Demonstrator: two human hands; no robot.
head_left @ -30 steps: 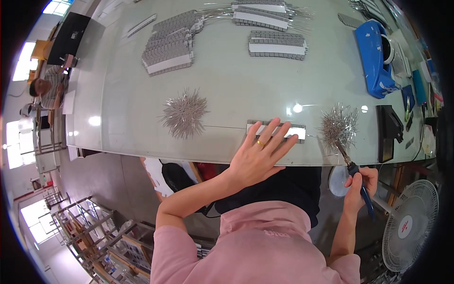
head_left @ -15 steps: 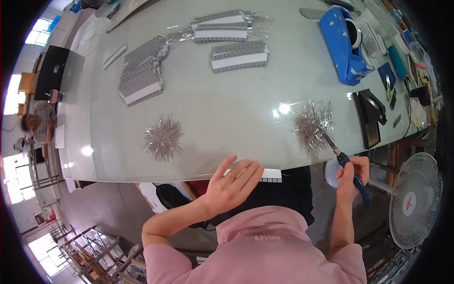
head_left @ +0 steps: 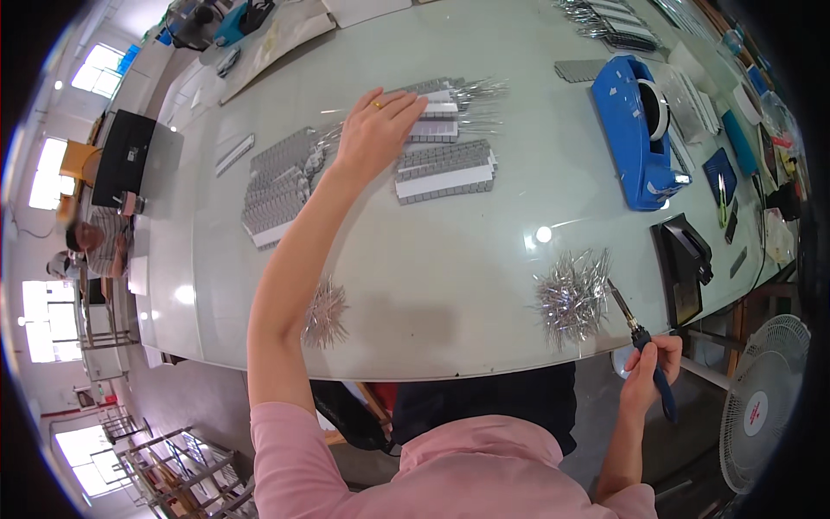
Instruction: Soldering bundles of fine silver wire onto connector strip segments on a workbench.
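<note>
My left hand (head_left: 378, 130) reaches across the table, its fingers stretched over a pile of grey-edged white strips (head_left: 432, 130) with thin silvery leads fanning out on the right. What lies under the palm is hidden. Just nearer is another pile of grey and white strips (head_left: 445, 177); to the left, a longer row of grey strips (head_left: 275, 195) is partly covered by my forearm. In my right hand (head_left: 653, 368), at the front edge, is a slim hand tool (head_left: 638, 333) with a dark blue handle and a pointed metal tip. Its tip is beside a bristly silvery bundle of wire pieces (head_left: 572, 298).
Another silvery wire bundle (head_left: 325, 313) sits partly behind my left forearm. On the right stand a blue tape dispenser (head_left: 627, 130) and a black stand-like device (head_left: 679, 268). A fan (head_left: 761, 406) is beside the table's right front. A person (head_left: 104, 242) is at the far left.
My left hand has moved from the front edge to the far strips. The strip at that edge is no longer seen there. My right hand has drawn the tool tip out of the wire bundle.
</note>
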